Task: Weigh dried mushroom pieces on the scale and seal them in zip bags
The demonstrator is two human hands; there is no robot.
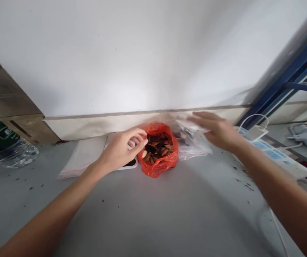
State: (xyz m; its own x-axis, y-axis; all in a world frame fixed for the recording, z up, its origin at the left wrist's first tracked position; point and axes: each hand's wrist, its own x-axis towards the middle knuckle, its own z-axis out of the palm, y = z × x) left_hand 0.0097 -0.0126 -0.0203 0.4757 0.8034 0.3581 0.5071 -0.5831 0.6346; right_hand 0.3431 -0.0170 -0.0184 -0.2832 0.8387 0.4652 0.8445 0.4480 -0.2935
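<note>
Red bag [169, 163]: your left hand [120, 147] curls at its left rim, grip unclear; your right hand [217, 130], blurred, extends open-fingered near the clear bag [197, 147].

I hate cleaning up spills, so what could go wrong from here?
The open red bag has soft, crumpled walls, so the left hand at its rim might tip it and spill the brown pieces. The right hand, blurred near the clear plastic, could knock that against the bag.
</note>
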